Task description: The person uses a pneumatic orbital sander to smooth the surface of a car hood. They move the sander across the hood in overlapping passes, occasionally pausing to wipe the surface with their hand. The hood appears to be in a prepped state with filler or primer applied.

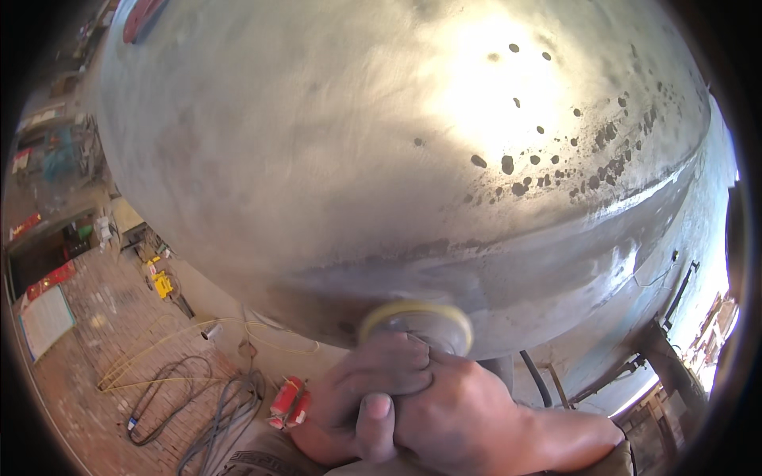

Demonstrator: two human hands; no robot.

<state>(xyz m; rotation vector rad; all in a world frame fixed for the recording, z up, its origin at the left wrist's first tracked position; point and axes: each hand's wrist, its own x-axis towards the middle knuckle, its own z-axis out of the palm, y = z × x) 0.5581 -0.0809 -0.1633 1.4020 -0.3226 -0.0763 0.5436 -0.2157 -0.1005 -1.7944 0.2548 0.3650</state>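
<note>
A huge rounded grey metal shell (302,143) fills most of the view, with dark specks and spots on its right side. Low on its near curve, a round yellow-rimmed disc (417,316) of a hand-held sander or polisher rests against the metal. Both hands are wrapped round the tool, close together and overlapping, so its body is hidden. My left hand (341,389) is closed at the left, my right hand (460,393) closed at the right. Beside my left hand is a red object (290,401) that I cannot make out.
Dark cables (230,408) and a thin yellow hose (119,373) lie looped on the brick floor (103,317) at left. Farther back is a yellow tool (161,283). A dark metal frame (675,373) stands at right. A red piece (141,17) touches the shell's upper left.
</note>
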